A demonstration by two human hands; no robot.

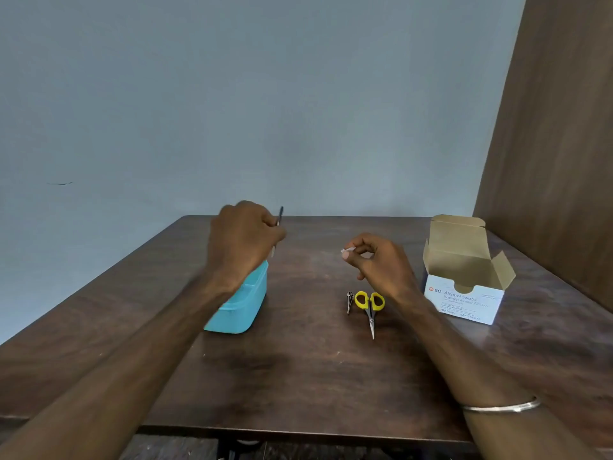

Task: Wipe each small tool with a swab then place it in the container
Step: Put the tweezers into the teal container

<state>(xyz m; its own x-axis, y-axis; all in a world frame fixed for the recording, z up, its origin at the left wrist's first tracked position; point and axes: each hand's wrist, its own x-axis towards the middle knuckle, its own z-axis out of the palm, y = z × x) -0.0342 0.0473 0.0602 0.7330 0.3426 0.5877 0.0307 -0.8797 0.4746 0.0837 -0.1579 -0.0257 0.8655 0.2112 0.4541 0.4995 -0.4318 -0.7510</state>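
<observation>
Between the curled fingers (265,227) of the left hand (243,239), a thin metal tool (278,227) is standing upright over the blue container (243,303). The right hand (374,260) is pinching a white swab (348,250) above the scissors (370,307) and a small metal tool (349,301) on the worktop (298,376).

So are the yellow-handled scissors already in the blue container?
No, the yellow-handled scissors lie on the table, apart from the blue container.

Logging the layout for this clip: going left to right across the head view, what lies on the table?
Blue container → small metal clip → yellow-handled scissors → open box of alcohol swabs. Above them, the left hand holds a thin tool and the right hand pinches a swab.
</observation>
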